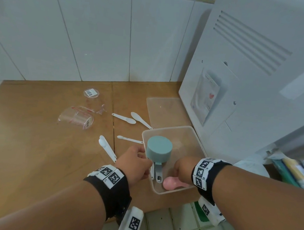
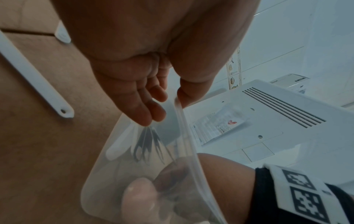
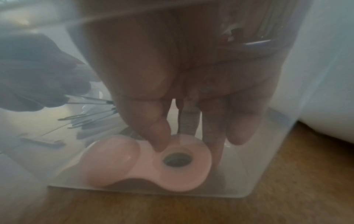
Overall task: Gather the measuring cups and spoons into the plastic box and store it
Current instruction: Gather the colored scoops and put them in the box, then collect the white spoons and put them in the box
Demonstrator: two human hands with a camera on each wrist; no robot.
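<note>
Plastic box [image 1: 197, 140] on the wooden counter [image 1: 40, 144]: left hand [image 1: 136, 164] pinching its rim beside the teal cup [image 1: 159, 149]; right hand [image 1: 184, 170] inside, loosely extended fingers touching the pink spoon [image 3: 145, 163].

Both forearms are bare, with no sleeves. Each wrist carries a wide black strap [image 1: 116, 192] ringed with white square tiles printed with black-and-white fiducial markers [image 1: 202, 172]. A white block bearing another such marker hangs under each wrist [image 1: 133, 223], and a marker tile also shows in the left wrist view [image 2: 306, 201].
</note>
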